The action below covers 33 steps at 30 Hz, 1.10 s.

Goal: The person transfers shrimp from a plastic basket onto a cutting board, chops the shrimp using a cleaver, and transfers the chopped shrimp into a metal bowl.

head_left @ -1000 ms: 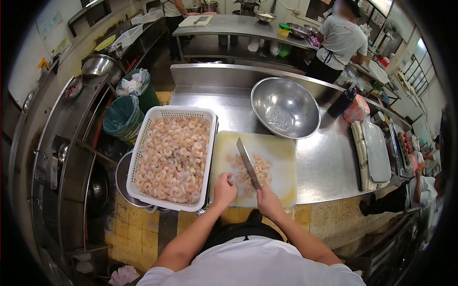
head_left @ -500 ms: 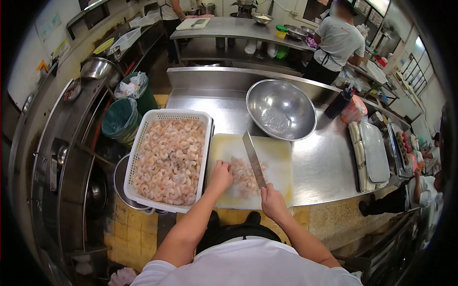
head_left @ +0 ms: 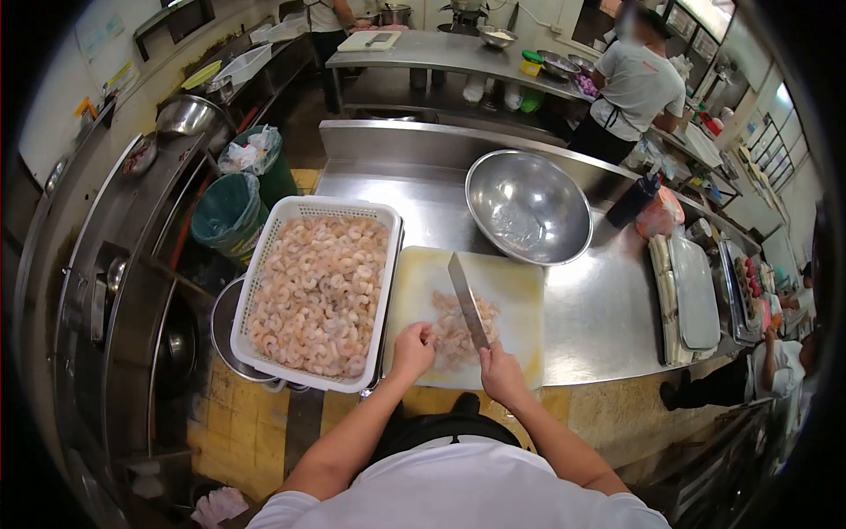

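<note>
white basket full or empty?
Not empty: shrimp pile across the white basket, hiding its floor. Exact depth: cannot tell.

The right hand (head_left: 504, 375) hides the handle of the wide steel knife (head_left: 468, 301), which covers some pale chopped shrimp (head_left: 451, 333). The white plastic basket (head_left: 386, 286) seemingly hides most of a round steel basin (head_left: 226, 339).

Yellow tiled floor (head_left: 233, 428), pale walls (head_left: 53, 110), barred window (head_left: 775, 132) far right.
</note>
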Each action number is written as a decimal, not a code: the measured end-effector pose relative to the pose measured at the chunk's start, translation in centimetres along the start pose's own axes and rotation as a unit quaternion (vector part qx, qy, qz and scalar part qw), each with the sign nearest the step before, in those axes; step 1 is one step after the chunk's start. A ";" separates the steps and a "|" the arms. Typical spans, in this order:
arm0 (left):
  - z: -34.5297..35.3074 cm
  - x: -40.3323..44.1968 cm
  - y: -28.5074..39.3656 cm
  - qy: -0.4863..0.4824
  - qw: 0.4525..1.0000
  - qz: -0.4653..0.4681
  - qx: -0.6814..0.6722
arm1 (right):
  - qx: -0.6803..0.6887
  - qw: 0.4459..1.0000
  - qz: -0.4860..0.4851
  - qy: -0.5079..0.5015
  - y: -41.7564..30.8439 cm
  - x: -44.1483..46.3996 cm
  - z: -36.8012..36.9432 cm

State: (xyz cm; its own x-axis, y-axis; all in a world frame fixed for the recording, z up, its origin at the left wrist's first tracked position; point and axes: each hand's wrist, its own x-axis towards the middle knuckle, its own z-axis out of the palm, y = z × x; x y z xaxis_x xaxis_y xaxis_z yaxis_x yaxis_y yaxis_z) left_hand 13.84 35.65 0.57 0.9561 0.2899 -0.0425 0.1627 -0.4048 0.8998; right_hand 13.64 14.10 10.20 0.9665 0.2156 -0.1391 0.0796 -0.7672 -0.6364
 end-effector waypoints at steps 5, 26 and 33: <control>0.5 0.2 -0.2 -0.011 0.999 -0.017 -0.048 | 0.006 1.000 0.006 0.004 -2.4 -0.6 0.3; -2.4 -0.6 1.5 0.004 0.995 -0.093 0.020 | 0.013 1.000 0.016 -0.017 -5.1 -2.4 2.3; -2.2 -1.0 -0.1 0.019 0.997 -0.072 -0.023 | 0.016 1.000 0.018 -0.008 -6.2 -2.6 2.0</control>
State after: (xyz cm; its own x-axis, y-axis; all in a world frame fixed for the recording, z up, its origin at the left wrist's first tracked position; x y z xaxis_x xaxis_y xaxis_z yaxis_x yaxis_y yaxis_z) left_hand 12.34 37.31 1.50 0.9134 0.3757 -0.1567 0.2852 -0.3160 0.9049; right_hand 10.14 19.53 12.96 0.9647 0.1983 -0.1732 0.0378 -0.7554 -0.6542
